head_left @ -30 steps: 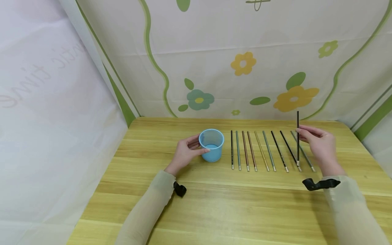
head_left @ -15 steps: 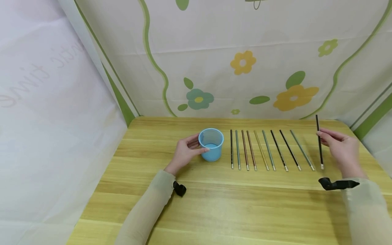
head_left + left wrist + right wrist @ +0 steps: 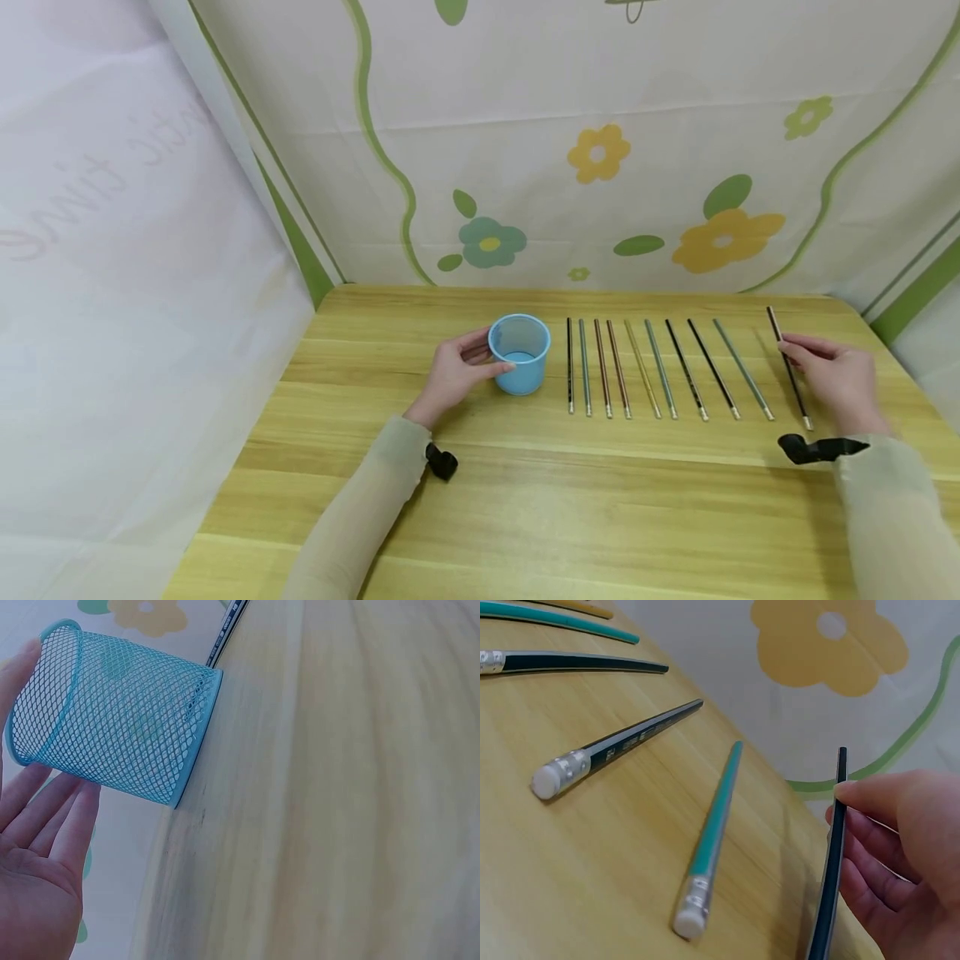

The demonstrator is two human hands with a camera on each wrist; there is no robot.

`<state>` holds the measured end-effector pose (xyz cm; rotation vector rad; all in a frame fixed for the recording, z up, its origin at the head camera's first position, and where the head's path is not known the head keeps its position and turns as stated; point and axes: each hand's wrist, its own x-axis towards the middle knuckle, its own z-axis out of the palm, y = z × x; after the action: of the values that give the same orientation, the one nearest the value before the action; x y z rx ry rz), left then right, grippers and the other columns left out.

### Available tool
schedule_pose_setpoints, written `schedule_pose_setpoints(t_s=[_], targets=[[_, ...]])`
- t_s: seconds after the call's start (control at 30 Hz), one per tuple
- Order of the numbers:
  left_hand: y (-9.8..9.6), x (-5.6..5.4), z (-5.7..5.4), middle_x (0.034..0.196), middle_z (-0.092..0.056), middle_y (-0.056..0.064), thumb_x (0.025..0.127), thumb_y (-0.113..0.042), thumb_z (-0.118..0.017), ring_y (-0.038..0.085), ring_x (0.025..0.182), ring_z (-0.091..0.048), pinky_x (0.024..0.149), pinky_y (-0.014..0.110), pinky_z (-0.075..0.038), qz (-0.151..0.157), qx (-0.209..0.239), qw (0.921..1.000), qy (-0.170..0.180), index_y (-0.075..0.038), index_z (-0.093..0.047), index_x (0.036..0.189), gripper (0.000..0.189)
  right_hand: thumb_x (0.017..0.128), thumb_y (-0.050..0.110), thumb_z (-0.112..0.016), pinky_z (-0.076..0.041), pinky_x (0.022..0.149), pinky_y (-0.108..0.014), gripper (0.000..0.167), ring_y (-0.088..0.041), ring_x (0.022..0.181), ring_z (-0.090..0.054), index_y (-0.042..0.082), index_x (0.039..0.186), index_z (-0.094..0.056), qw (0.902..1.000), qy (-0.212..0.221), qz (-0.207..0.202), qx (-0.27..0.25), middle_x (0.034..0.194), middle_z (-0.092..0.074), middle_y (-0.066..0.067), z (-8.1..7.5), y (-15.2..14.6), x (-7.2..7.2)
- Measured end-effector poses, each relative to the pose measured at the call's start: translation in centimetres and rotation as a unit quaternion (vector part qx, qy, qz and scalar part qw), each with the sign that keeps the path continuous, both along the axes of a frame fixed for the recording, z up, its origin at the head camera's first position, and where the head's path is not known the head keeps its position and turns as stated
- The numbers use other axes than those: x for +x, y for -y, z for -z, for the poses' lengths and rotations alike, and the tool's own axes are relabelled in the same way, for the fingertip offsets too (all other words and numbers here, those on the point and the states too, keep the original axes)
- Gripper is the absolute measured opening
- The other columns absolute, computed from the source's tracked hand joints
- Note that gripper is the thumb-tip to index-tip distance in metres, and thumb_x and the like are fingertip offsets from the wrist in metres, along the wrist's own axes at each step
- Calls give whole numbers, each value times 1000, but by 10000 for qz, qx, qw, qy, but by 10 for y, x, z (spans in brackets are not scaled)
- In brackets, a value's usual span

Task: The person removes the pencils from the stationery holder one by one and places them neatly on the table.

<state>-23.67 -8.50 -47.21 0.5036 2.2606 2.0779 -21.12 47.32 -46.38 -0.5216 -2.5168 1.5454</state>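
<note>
My left hand (image 3: 457, 375) holds a light blue mesh pencil cup (image 3: 522, 382) by its left side, thumb at the front near the rim. In the left wrist view the fingers lie along the mesh wall, and the cup (image 3: 127, 712) stands upright on the table. Toward the table's right side, my right hand (image 3: 836, 379) pinches a black pencil (image 3: 795, 389) between thumb and fingers, its eraser end toward me. The right wrist view shows this pencil (image 3: 829, 877) close over the wood, right of a teal pencil (image 3: 717, 817) that lies on the table.
Several pencils lie side by side between the cup and my right hand, among them a yellow pencil (image 3: 642, 369) and a red-brown pencil (image 3: 603, 367), erasers toward me. A flowered cloth backdrop (image 3: 525, 167) rises behind the wooden table (image 3: 585, 517).
My right hand has carried the black pencil rightward from over the row to beyond its right end, then lowered and tilted it. The left hand and cup have stayed in place.
</note>
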Motion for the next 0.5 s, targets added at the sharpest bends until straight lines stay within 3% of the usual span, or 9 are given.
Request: schedule_pose_setpoints(t_s=[0.23, 0.33, 0.4, 0.5], targets=[[0, 0, 1, 131, -65, 16, 80, -16, -90, 29, 120, -64, 98, 34, -54, 14, 22, 10000, -11, -5, -61, 140, 68, 91, 53, -72, -48, 65, -9, 60, 12, 86, -57, 12, 136, -68, 9986, 101, -23, 513, 83, -60, 41, 12, 4, -13], [0, -1, 2, 131, -65, 15, 80, -17, -90, 30, 120, -63, 99, 36, -54, 21, 39, 10000, -4, -5, -61, 140, 68, 91, 60, -68, -47, 79, -13, 66, -6, 109, -60, 12, 137, -67, 9950, 270, -90, 958, 85, -55, 44, 15, 5, -17], [0, -1, 2, 131, -65, 15, 80, -17, -90, 29, 120, -63, 99, 37, -54, 18, 44, 10000, 4, -5, -61, 140, 67, 91, 63, -66, -47, 90, -21, 67, -21, 123, -56, 13, 136, -67, 9926, 329, -119, 1164, 86, -54, 43, 17, 5, -19], [0, -1, 2, 131, -66, 14, 80, -17, -90, 28, 120, -64, 100, 38, -54, 2, 46, 10000, 9, -5, -62, 139, 67, 92, 62, -65, -48, 94, -34, 67, -37, 130, -50, 10, 135, -68, 9906, 303, -140, 1330, 88, -56, 40, 19, 7, -20]])
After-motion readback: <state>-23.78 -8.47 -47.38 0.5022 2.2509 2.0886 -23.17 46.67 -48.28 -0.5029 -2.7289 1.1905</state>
